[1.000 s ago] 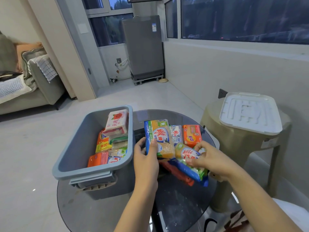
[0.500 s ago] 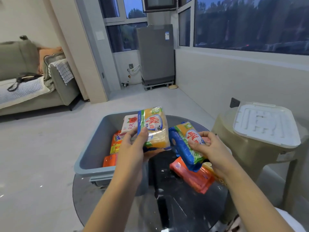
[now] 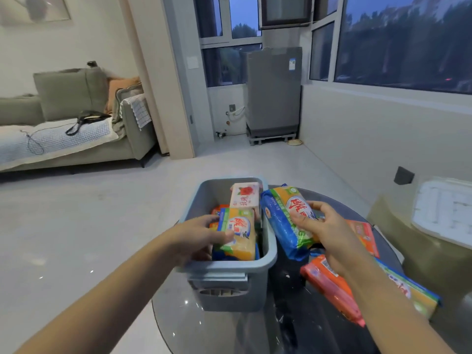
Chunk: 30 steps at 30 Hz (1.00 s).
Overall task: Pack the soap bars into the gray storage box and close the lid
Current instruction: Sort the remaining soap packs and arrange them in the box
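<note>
Gray storage box (image 3: pixel 231 270): open-topped, standing on a round dark glass table (image 3: pixel 204 325), already holding several wrapped soap bars, among them a pink rose-print bar (image 3: pixel 245 196) leaning at the far end. Left hand (image 3: pixel 201 237): inside the box at its near end, fingers curled round a yellow soap bar in a green-and-blue wrapper (image 3: pixel 238 235), thumb on its printed face. Right hand (image 3: pixel 329 232): above the table just right of the box, fingers closed on a blue-and-green wrapped soap pack (image 3: pixel 284 221), held tilted beside the box's right wall. Remaining on the table: an orange wrapped pack (image 3: pixel 332 290) beneath the right forearm, and more packs to its right, partly hidden. White lid (image 3: pixel 445 213): off the box, lying on a beige plastic stool (image 3: pixel 434 267) at the right edge.
</note>
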### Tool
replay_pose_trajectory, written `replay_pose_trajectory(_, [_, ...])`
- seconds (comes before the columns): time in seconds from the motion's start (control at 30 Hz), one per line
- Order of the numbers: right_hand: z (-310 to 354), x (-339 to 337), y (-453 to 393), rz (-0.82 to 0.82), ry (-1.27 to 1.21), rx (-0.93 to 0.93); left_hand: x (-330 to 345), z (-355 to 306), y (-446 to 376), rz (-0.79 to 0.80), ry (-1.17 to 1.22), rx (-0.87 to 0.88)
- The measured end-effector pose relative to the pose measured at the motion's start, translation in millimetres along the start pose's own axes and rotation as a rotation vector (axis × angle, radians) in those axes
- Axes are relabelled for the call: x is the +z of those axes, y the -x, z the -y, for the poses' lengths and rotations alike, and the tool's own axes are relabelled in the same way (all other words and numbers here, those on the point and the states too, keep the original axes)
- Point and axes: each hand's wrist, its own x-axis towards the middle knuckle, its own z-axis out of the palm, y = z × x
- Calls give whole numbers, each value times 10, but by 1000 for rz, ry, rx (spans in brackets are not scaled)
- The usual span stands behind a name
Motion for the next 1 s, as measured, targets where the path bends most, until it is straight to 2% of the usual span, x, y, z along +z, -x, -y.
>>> replay_pose_trajectory(0.17, [95,108,-94,13,49,-5,56,-3,-179,105,-176,-143])
replay_pose_trajectory(0.27, [161,188,-170,32,76,-4,70,3,-267,104,-279,-134])
replay_pose_trajectory(0.4, [198,318,-228,79,119,11,48,31,-315,45,-607,-60])
replay_pose_trajectory(0.63, [85,464,-212,71,95,-16,80,32,-389,63,-605,-15])
replay_pose_trajectory(0.77, [57,454,-155,40,54,-2,76,105,-386,37,-541,-9])
replay_pose_trajectory(0.83, [46,430,-122,29,4,14,73,113,-389,-115,-449,85])
replay_pose_trajectory(0.9, [40,416,-94,21,-45,17,67,62,-364,-307,-250,249])
replay_pose_trajectory(0.93, [40,414,-80,18,-62,14,62,11,-332,-302,-96,303])
replay_pose_trajectory(1.0, [56,428,-45,19,-89,3,66,-109,-251,-131,147,343])
